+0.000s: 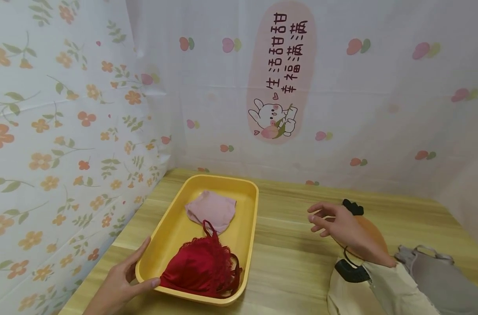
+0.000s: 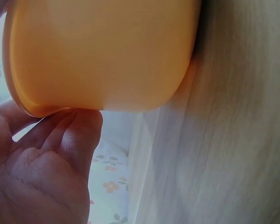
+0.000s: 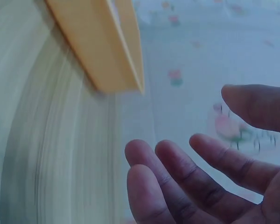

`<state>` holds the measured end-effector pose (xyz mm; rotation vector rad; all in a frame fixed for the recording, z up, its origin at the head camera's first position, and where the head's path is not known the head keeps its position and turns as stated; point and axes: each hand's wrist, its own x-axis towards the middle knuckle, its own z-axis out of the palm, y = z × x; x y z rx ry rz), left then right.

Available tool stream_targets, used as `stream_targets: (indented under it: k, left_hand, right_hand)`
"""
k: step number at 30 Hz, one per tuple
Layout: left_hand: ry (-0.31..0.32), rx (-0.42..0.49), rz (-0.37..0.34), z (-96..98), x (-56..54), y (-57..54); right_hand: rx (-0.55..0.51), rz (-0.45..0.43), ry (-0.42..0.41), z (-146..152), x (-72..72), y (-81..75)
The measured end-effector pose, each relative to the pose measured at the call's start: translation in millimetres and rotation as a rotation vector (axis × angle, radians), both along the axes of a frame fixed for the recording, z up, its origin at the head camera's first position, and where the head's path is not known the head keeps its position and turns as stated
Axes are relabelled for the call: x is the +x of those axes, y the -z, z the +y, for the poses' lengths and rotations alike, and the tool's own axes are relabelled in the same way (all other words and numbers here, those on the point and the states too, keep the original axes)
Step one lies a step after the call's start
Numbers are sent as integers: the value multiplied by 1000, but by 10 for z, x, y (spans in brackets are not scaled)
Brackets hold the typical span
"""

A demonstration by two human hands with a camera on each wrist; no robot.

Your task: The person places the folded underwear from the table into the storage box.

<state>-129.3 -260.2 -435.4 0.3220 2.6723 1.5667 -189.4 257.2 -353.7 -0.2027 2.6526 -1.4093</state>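
Observation:
My left hand (image 1: 118,280) grips the near left corner of a yellow plastic tray (image 1: 256,218), thumb over the near rim and fingers along the outer left side. The left wrist view shows those fingers (image 2: 79,135) against the tray's outer wall (image 2: 107,51). Inside the tray, a red lace-trimmed bra (image 1: 195,269) lies at the near end. Beyond it is a folded pale pink cloth (image 1: 213,210), which one red strap overlaps. To the right of the tray, my right hand (image 1: 341,225) is raised with loosely bent fingers and nothing between them, as the right wrist view confirms.
Behind and under my right arm are an orange item (image 1: 371,232) with a black ruffled piece (image 1: 353,207) and a beige item with a black band (image 1: 350,271). A grey strappy garment (image 1: 439,275) lies far right on the wood-grain table (image 1: 286,262). Printed cloth (image 1: 207,109) hangs behind and left.

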Motion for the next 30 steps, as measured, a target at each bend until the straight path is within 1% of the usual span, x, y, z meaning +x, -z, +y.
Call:
stream_targets:
  k: [7, 10, 12, 15, 17, 18, 20, 25, 28, 30]
  left_hand:
    - [8, 8, -13, 1, -22, 12]
    - [1, -6, -28, 0, -29, 20]
    - [-16, -40, -37, -5, -27, 30]
    - [-33, -72, -58, -19, -19, 51]
    - [-39, -72, -64, -30, -13, 63]
    - [-36, -58, -67, -34, -10, 68]
    - [-28, -36, -63, -42, -7, 74]
    - [-27, -42, -50, -34, -18, 62]
    - [-33, -49, -55, -30, -27, 54]
    - [-32, -41, -57, -31, -31, 53]
  right_hand:
    - [26, -53, 25, 535, 3, 29]
    - [4, -92, 41, 751, -28, 57]
    - [-13, -121, 57, 877, -58, 77]
    - [-42, -136, 68, 1031, -95, 120]
    - [-50, -134, 79, 1105, -110, 155]
    - [-47, -127, 88, 1135, -114, 175]
    - [-12, -106, 109, 1189, -112, 218]
    - [171, -41, 160, 1302, -103, 287]
    - [244, -48, 175, 1348, -135, 302]
    - [257, -94, 184, 1380, -164, 325]
